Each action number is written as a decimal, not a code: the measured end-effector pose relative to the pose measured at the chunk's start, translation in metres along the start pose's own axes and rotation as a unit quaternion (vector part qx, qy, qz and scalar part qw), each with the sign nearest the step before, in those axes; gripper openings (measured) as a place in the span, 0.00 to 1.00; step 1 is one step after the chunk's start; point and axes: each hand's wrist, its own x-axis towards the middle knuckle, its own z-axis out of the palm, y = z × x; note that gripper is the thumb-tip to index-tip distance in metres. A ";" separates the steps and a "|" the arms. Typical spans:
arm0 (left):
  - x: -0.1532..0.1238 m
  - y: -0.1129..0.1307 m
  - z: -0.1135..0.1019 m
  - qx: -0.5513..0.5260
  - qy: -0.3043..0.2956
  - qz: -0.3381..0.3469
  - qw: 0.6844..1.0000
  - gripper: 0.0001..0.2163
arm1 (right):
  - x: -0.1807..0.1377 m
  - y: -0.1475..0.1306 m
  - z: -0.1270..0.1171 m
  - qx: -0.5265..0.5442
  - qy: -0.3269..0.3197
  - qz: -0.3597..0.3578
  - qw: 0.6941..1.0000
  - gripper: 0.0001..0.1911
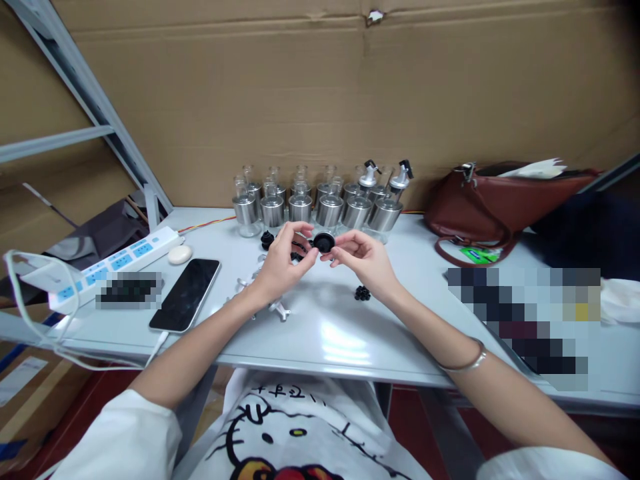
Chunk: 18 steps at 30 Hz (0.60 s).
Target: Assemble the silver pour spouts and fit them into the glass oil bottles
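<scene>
A round black cap with a silver rim [325, 242] is held above the table between the fingertips of both my hands. My left hand [286, 257] pinches its left edge with thumb and fingers. On the opposite edge, my right hand [364, 259] grips with thumb and forefinger. Black fittings [267, 240] lie beside and partly behind my left hand. Silver metal pieces [280, 310] are scattered under my left forearm, which hides some of them. A small pile of black parts [363, 293] sits by my right wrist.
Behind my hands stand rows of glass bottles with steel sleeves [300, 207]; two carry silver pourers with black levers [369, 175]. A phone [186, 295], power strip [115, 267] and round white case [180, 255] lie left. A brown bag [480, 207] rests at right.
</scene>
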 end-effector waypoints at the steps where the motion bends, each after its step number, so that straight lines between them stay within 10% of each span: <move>1: 0.001 -0.001 0.000 -0.032 -0.012 -0.029 0.999 0.14 | 0.000 0.000 0.000 -0.001 -0.005 0.004 1.000 0.17; 18: 0.003 0.000 0.001 -0.124 -0.088 -0.107 0.983 0.19 | -0.007 0.000 0.003 -0.076 -0.106 0.025 0.991 0.18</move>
